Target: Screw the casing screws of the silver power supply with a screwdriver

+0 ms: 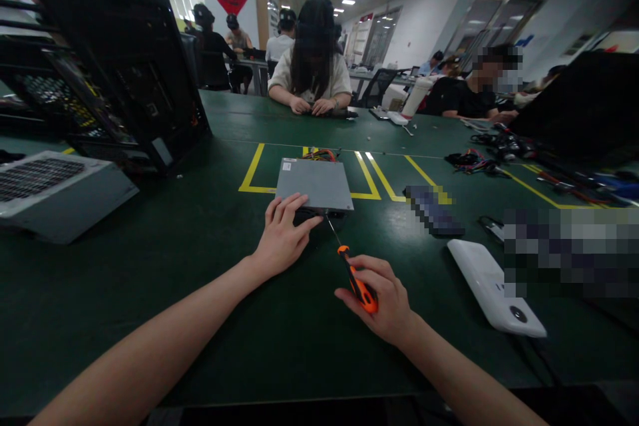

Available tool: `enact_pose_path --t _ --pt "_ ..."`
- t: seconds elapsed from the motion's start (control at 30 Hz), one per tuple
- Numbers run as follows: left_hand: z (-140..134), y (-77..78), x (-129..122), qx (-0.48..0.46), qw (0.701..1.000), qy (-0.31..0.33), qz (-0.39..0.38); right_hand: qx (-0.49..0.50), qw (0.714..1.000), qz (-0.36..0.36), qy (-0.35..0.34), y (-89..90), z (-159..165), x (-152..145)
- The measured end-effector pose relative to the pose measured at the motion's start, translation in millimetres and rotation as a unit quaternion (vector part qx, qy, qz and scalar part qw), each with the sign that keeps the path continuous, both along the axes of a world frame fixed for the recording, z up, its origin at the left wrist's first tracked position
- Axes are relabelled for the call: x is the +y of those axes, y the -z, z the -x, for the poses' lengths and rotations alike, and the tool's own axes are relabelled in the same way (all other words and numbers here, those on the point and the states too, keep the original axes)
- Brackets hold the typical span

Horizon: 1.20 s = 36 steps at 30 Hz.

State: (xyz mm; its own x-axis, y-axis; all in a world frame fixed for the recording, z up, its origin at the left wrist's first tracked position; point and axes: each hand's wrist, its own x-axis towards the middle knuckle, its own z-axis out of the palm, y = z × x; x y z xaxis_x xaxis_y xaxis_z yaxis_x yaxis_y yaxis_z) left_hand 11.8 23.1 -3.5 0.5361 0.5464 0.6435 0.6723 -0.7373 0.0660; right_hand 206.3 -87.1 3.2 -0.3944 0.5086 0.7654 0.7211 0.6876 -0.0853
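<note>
A grey metal power supply [315, 181] lies on the green table, with a white label and a bundle of coloured wires at its far side. My left hand [283, 236] grips its near edge: the fingers rest on the top, and the thumb reaches along the front. In my right hand [382, 293] is an orange and black screwdriver [355, 276], held between thumb and fingers. Its thin shaft slants up and away to the front face of the power supply, close to my left thumb. Whether the tip sits in a screw is too small to tell.
An open black computer case [150, 80] and a second grey power supply [60, 193] stand at left. Right of me lie a dark blurred-out phone-like object [433, 210], a white device [494, 286] and cables [469, 160]. Across the table sits a person [314, 60].
</note>
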Motion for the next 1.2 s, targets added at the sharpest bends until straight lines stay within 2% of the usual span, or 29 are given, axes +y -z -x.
enact_pose_path --t 0.17,0.37,0.57,0.7,0.8,0.97,1.1,1.2 --pt "0 -0.1 0 -0.004 1.000 0.001 0.002 -0.064 0.997 -0.043 0.017 -4.8 3 1" --pt "-1 -0.2 0 -0.016 1.000 0.007 -0.003 0.013 0.998 -0.054 0.024 -4.3 3 3" --pt "-1 0.8 0 -0.010 1.000 0.000 -0.005 -0.051 0.997 -0.060 0.007 -2.7 2 3" --pt "-1 1.9 0 -0.009 1.000 0.000 -0.007 0.024 0.998 -0.052 -0.008 -2.2 3 7" --pt "-1 2.3 0 -0.007 1.000 -0.002 -0.010 0.019 0.998 -0.038 -0.038 0.2 0 9" --pt "-2 1.1 -1 -0.001 1.000 -0.002 -0.006 -0.018 0.996 -0.085 -0.003 1.3 -7 11" --pt "-2 0.7 -1 -0.002 1.000 0.002 -0.006 0.001 0.998 -0.062 -0.032 1.6 -9 12" --pt "-2 1.0 -1 -0.010 1.000 0.004 -0.006 -0.009 0.997 -0.080 -0.006 0.3 -9 13"
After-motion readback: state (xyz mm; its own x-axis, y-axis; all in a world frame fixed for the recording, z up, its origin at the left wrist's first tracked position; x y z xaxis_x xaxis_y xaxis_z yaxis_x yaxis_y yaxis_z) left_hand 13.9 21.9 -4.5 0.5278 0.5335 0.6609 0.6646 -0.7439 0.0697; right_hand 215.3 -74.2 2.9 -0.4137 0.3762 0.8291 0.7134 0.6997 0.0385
